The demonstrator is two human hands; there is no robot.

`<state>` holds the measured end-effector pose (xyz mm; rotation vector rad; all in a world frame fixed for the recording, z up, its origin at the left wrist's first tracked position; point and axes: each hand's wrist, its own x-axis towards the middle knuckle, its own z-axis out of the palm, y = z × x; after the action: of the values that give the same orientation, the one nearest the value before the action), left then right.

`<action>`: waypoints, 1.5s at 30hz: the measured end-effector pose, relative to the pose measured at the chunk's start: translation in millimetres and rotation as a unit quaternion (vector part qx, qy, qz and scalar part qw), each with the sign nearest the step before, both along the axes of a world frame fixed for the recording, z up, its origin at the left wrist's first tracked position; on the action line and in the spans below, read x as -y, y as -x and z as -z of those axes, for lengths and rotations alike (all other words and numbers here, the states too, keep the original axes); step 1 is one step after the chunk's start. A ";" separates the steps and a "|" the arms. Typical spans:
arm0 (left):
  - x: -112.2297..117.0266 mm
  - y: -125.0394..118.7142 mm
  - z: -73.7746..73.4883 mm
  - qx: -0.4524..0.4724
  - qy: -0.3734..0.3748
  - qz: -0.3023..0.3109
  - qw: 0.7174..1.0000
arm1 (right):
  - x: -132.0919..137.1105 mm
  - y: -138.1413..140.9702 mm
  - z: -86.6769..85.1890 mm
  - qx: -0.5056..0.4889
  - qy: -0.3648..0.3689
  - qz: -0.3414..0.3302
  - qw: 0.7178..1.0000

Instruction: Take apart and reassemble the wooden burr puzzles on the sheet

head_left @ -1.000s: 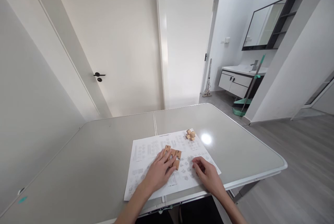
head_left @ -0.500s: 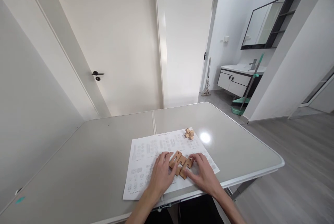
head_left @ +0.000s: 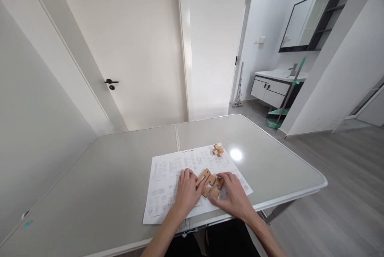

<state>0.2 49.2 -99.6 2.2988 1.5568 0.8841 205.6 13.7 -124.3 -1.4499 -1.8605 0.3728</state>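
Note:
Three flat wooden puzzle pieces with cut-out slots lie side by side at a slant on a printed sheet (head_left: 165, 169). My left hand (head_left: 188, 189) is curled against the left piece (head_left: 203, 177), thumb at its lower end and fingers at its outer side. Between the hands sits the middle piece (head_left: 209, 185), its slot open to view. My right hand (head_left: 234, 195) grips the right piece (head_left: 216, 190) by its two ends, fingers on top and thumb below. Small dark marks show on the pieces, too small to read.
An assembled wooden burr puzzle (head_left: 218, 150) stands on the sheet's far right corner. The sheet lies across the seam of a grey folding table (head_left: 120, 181), close to its front edge. Beyond are a white door (head_left: 144, 49) and a washbasin cabinet (head_left: 270, 89).
The three pieces now lie flatter and more evenly in a row, the right one shifted up alongside the middle one. Both hands stay around them. The view has tilted slightly.

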 end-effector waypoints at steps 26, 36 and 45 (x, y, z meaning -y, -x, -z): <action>1.6 8.2 -14.2 0.444 0.254 0.076 0.856 | -5.4 -1.8 12.9 0.007 -0.003 0.052 0.999; 4.2 10.6 -5.6 0.488 0.232 0.048 0.840 | -7.6 -7.5 11.9 -0.009 -0.009 0.027 1.000; 5.7 6.3 -8.1 0.446 0.224 0.052 0.865 | -14.4 2.2 10.2 0.039 0.027 0.104 0.993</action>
<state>-6.2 43.5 -91.5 1.3034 1.0411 1.1615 203.4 28.1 -134.5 -1.6991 -1.7499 0.2698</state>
